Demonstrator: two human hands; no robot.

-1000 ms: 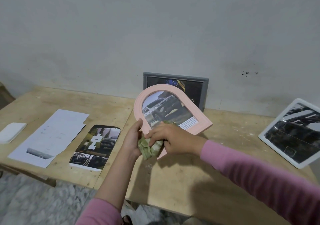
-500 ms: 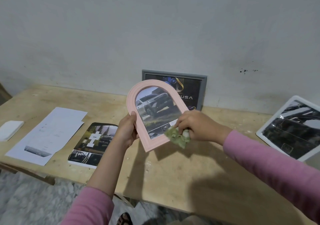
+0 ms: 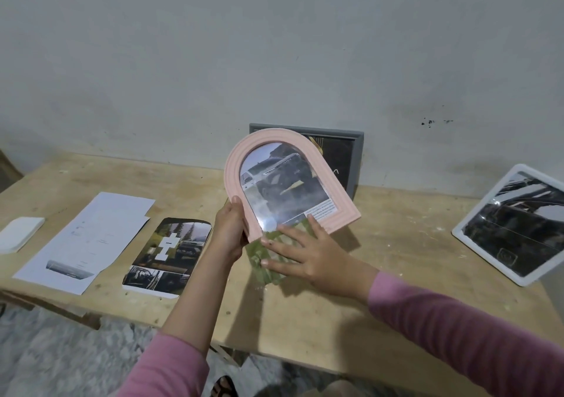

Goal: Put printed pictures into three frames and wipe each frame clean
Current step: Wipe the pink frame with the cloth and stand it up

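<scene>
My left hand (image 3: 229, 231) grips the lower left edge of a pink arched frame (image 3: 235, 158) with a car picture behind its glass, holding it tilted above the wooden table (image 3: 396, 289). My right hand (image 3: 308, 256) lies flat with spread fingers on a green cloth (image 3: 262, 262) just below the frame's bottom edge. A grey frame (image 3: 357, 152) with a dark picture leans on the wall behind the pink one. A white frame (image 3: 515, 225) with a dark car picture leans at the right.
A printed car picture with a cut-out shape (image 3: 168, 253) lies left of my left arm. White paper sheets (image 3: 88, 238) lie further left, and a white pad (image 3: 18, 231) sits near the left edge. The table's front edge runs below my arms.
The cloth was bunched in my right hand on the frame's lower right; now that hand is flat on the cloth below the frame. The frame has tilted and shifted slightly right.
</scene>
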